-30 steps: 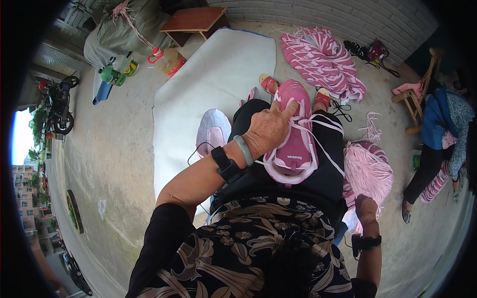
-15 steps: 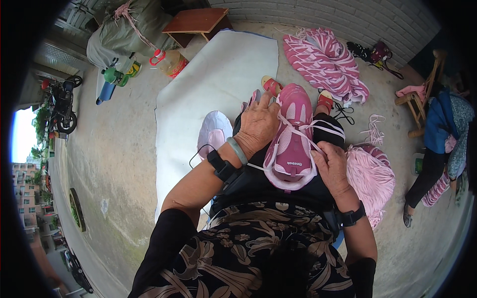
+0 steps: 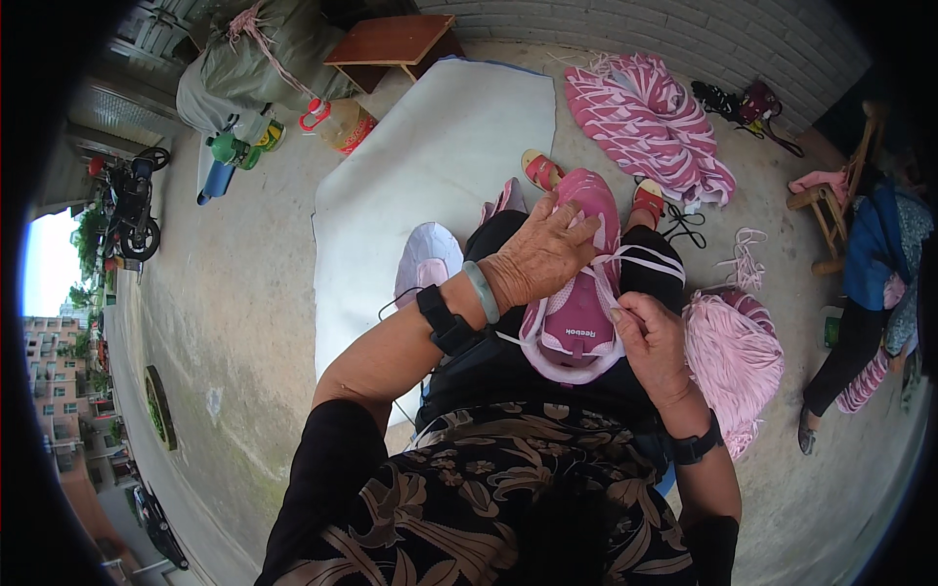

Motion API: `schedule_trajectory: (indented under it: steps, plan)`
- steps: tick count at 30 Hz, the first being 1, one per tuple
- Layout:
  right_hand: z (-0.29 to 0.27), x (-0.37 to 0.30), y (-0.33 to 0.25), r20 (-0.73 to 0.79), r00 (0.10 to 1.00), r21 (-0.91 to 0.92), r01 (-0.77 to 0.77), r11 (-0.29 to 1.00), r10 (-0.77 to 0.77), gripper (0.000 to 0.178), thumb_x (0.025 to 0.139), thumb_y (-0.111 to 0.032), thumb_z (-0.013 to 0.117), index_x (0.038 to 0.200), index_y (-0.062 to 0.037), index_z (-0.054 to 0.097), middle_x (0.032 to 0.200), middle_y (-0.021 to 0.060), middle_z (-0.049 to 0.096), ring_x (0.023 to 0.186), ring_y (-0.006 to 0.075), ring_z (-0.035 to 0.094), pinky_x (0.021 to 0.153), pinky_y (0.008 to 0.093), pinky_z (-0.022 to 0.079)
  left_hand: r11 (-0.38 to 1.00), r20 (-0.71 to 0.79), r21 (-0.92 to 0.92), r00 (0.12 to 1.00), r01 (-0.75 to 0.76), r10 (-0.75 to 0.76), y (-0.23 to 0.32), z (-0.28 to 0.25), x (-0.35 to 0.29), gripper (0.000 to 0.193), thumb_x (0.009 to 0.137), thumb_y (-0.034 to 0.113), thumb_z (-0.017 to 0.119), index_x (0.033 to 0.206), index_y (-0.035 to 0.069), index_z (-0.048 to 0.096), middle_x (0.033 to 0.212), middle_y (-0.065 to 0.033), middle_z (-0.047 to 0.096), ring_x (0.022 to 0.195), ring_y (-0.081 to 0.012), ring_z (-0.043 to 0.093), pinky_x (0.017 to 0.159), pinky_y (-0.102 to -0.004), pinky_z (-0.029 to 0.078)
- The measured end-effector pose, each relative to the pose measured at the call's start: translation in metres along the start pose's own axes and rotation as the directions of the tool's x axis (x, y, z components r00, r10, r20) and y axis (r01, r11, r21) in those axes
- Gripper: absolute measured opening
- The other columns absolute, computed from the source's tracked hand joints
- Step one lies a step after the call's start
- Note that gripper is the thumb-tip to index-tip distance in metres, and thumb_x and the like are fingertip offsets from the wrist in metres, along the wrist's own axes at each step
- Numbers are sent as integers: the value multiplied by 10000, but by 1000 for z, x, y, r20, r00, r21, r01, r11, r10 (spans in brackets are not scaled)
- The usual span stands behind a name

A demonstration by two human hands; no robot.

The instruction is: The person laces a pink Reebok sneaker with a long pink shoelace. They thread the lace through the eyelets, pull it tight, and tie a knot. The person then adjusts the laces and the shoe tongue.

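A dark pink sneaker (image 3: 583, 311) with pale pink panels rests on my lap, toe pointing away from me. My left hand (image 3: 549, 250) reaches across its upper, the bent fingers closed at the lacing, where their tips partly hide the lace. A light pink shoelace (image 3: 640, 256) runs loose from there over my right thigh. Beside the shoe's opening on the right, my right hand (image 3: 653, 342) pinches a stretch of lace between thumb and forefinger. Another pale shoe part (image 3: 430, 273) lies by my left leg on a white sheet (image 3: 391, 186).
Bundles of pink shoe uppers (image 3: 645, 127) lie ahead, and a pile of pale pink laces (image 3: 733, 352) sits at my right. A wooden stool (image 3: 391, 44) and plastic bottles (image 3: 342, 125) stand at the far left. Another person (image 3: 860, 303) is at the right by a wooden chair (image 3: 840, 205).
My left hand has moved right, from the shoe's left side onto its lacing. My right hand stays by the opening, moved slightly nearer me, still pinching lace.
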State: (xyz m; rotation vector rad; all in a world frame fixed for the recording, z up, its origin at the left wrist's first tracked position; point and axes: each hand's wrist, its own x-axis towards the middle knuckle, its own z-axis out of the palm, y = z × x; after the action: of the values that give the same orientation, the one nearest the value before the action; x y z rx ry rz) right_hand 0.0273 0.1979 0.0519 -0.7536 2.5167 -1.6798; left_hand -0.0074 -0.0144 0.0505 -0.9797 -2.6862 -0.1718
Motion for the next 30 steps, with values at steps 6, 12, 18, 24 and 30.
schedule_trajectory:
  steps: [6, 12, 18, 24, 30]
  plan:
    - [-7, 5, 0, -59, 997, -14, 52, 999, -53, 94, 801, -16, 598, 886, -1, 560, 751, 128, 587, 560, 222, 562, 532, 269, 449, 967, 163, -134, 968, 215, -193, -14, -12, 0, 123, 718, 127, 634, 830, 82, 658, 1106, -100, 555, 1075, -265, 489, 969, -443, 331]
    - [-5, 3, 1, -12, 999, -69, -51, 996, 51, 91, 794, -25, 600, 878, -16, 566, 706, 136, 591, 566, 266, 583, 529, 289, 457, 643, 247, -661, 922, 386, -299, -39, -35, -7, 86, 776, 120, 663, 799, 37, 661, 967, -92, 625, 846, -219, 575, 777, -330, 445]
    - [-7, -6, 7, -102, 992, -26, -76, 997, 73, 60, 799, -1, 584, 857, -17, 580, 664, 106, 574, 523, 178, 546, 506, 255, 431, -179, 478, -877, 784, 445, -396, -34, -35, -9, 230, 851, 230, 618, 871, 11, 684, 881, -30, 617, 788, -100, 520, 701, -231, 412]
    - [-40, -41, -14, -244, 962, 58, -112, 992, 122, 90, 815, 28, 576, 901, 5, 592, 713, 44, 583, 591, 65, 485, 533, 198, 394, -242, 534, -841, 673, 484, -512, -27, -10, -6, 390, 871, 394, 568, 850, 19, 672, 782, -1, 559, 748, -92, 475, 699, -226, 369]
    - [-124, -131, -47, -679, 732, -197, -107, 975, -57, 195, 849, 45, 480, 1039, 81, 497, 878, 137, 600, 763, 153, 550, 724, 240, 435, 209, 311, -851, 784, 481, -537, -13, 25, -12, 380, 877, 413, 555, 862, 36, 604, 752, 15, 494, 796, -90, 440, 779, -243, 361]
